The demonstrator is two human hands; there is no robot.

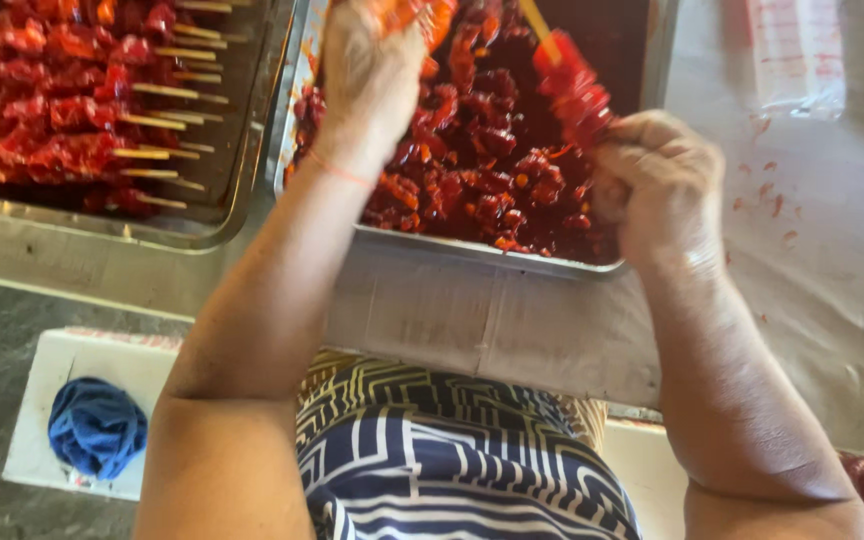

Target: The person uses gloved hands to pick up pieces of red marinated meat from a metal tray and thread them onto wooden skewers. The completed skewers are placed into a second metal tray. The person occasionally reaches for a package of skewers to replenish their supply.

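Note:
My right hand (pixel 660 185) grips the lower end of a wooden skewer (pixel 569 75) loaded with red marinated meat, held tilted over a steel tray (pixel 472 248) full of loose red marinated meat pieces (pixel 482 150). My left hand (pixel 367 75) reaches over the same tray and closes on a piece of the red meat at the top edge of the view; its fingertips are cut off by the frame. A thin red band circles my left wrist.
A second steel tray (pixel 217 215) at the left holds several finished meat skewers (pixel 82 110) with sticks pointing right. Pale paper (pixel 812 270) covers the table, spotted with red bits. A blue cloth (pixel 97 427) lies on a white box (pixel 42 380) below left.

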